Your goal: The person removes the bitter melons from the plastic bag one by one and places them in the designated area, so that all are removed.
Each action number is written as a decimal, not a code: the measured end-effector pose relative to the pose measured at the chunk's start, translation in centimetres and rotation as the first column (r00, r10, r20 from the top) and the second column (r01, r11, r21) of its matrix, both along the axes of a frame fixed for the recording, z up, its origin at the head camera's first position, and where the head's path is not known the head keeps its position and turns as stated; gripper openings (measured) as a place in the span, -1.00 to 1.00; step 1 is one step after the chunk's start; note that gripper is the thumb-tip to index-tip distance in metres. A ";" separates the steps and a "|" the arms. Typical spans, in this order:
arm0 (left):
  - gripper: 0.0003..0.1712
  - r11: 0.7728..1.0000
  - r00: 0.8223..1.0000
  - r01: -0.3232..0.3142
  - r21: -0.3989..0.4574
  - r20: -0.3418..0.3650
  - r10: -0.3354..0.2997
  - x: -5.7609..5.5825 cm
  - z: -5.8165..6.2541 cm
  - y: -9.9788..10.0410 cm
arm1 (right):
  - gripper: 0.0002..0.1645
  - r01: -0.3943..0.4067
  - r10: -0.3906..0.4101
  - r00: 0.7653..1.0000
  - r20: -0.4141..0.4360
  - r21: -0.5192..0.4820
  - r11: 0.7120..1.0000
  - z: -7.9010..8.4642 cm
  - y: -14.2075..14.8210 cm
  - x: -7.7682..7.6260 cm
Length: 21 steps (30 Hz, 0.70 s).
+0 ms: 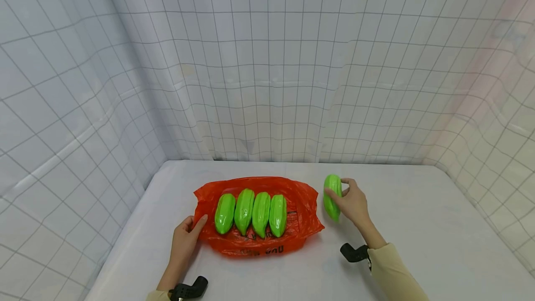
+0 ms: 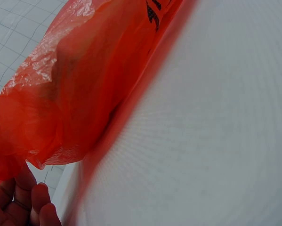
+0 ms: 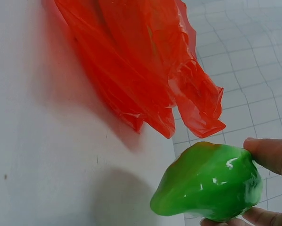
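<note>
A red plastic bag with dark lettering lies spread on the table. Several glossy green fruits, long and pointed at one end, lie side by side on it. My left hand pinches the bag's left edge between thumb and fingers; the left wrist view shows the crumpled bag corner above the curled fingers. Right of the bag, my right hand holds another green fruit between thumb and fingers. In the right wrist view this fruit hangs above its shadow, near the bag's loose corner.
The table has a white cover. White grid-patterned curtains hang behind it and on both sides. A black wrist camera is strapped to the right wrist, and another black camera to the left.
</note>
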<state>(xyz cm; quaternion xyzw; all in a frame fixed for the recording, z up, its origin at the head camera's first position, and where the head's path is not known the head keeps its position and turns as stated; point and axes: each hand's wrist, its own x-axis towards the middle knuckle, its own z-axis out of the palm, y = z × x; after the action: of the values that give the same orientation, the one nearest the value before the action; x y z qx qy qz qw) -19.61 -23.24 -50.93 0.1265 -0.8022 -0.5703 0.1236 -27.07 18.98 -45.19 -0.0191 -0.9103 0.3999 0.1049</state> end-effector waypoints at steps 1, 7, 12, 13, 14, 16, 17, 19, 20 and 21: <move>-0.52 1.000 1.000 -0.001 0.000 -0.001 0.001 0.0 0.0 0.0 | -0.12 -0.006 0.006 1.000 0.006 0.005 1.000 0.0 0.0 0.0; -0.53 1.000 1.000 -0.005 -0.003 -0.006 0.005 0.0 -0.1 -0.1 | -0.12 -0.029 0.028 0.999 0.044 0.032 0.999 -0.4 0.2 0.0; -0.53 1.000 1.000 -0.002 -0.005 -0.004 0.002 0.0 -0.1 -0.1 | -0.11 -0.029 0.025 0.998 0.063 0.063 0.998 -0.8 0.3 -0.2; -0.52 1.000 1.000 -0.002 -0.005 -0.003 0.002 0.0 -0.1 -0.1 | -0.11 -0.029 0.025 0.998 0.065 0.069 0.997 -0.8 0.3 -0.2; -0.52 1.000 1.000 -0.003 -0.005 -0.003 0.003 0.0 -0.1 -0.1 | -0.11 -0.028 0.023 0.997 0.069 0.077 0.997 -0.8 0.3 -0.2; -0.52 1.000 1.000 -0.004 -0.006 -0.001 0.004 0.0 -0.1 0.0 | -0.12 -0.027 0.020 0.997 0.076 0.090 0.996 -0.9 0.3 -0.2; -0.52 1.000 1.000 -0.003 -0.006 0.000 0.003 0.0 -0.1 0.0 | -0.12 -0.026 0.019 0.997 0.081 0.094 0.995 -0.9 0.3 -0.2; -0.52 1.000 1.000 -0.003 -0.006 0.002 0.003 0.0 0.0 0.0 | -0.12 -0.027 0.018 0.996 0.089 0.102 0.994 -0.9 0.4 -0.2; -0.52 1.000 1.000 -0.002 -0.004 0.002 0.002 0.0 0.0 0.0 | -0.13 -0.027 0.017 0.995 0.094 0.105 0.994 -0.9 0.4 -0.2; -0.52 1.000 1.000 -0.001 -0.004 0.003 0.001 0.0 0.0 0.0 | -0.13 -0.028 0.017 0.995 0.101 0.106 0.994 -0.9 0.4 -0.1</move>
<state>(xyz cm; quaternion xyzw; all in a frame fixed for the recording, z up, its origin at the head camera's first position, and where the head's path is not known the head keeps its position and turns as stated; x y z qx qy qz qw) -19.60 -23.23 -50.89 0.1273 -0.8034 -0.5685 0.1231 -27.21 19.35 -46.13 -0.0229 -0.9348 0.3501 0.0557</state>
